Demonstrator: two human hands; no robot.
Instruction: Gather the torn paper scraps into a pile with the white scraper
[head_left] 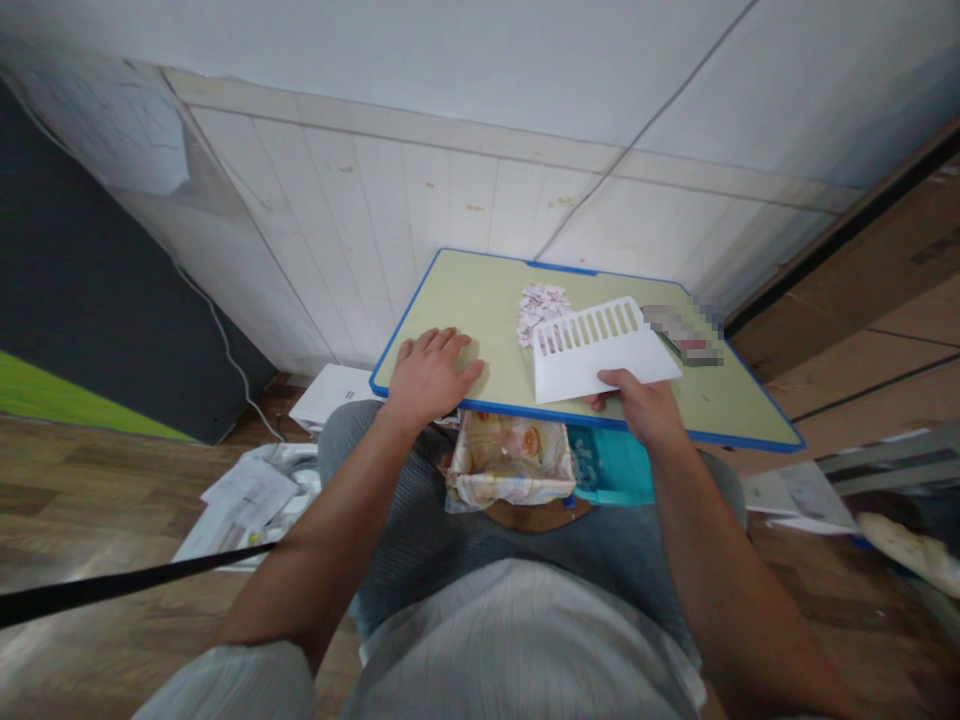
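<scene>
My left hand [431, 375] lies flat on the left part of a small blue-edged table [480, 300], its fingers stretched out and holding nothing. Near the table's front edge, my right hand [643, 402] grips a white sheet with a row of slots [600, 358], thumb on top and fingers underneath. The slotted sheet tilts over the tabletop, its far left corner by a pile of small pinkish-white pieces [542, 308]. Right of the sheet lies a flat item [686, 335] that is blurred out.
Below the table's front edge are a cloth-lined basket [510, 490] and a teal bin [619, 470]. A white panelled wall [360, 200] stands behind the table. Papers [251, 492] lie in a white container at left; cardboard boxes [877, 300] stand at right. A black strap [135, 580] crosses at lower left.
</scene>
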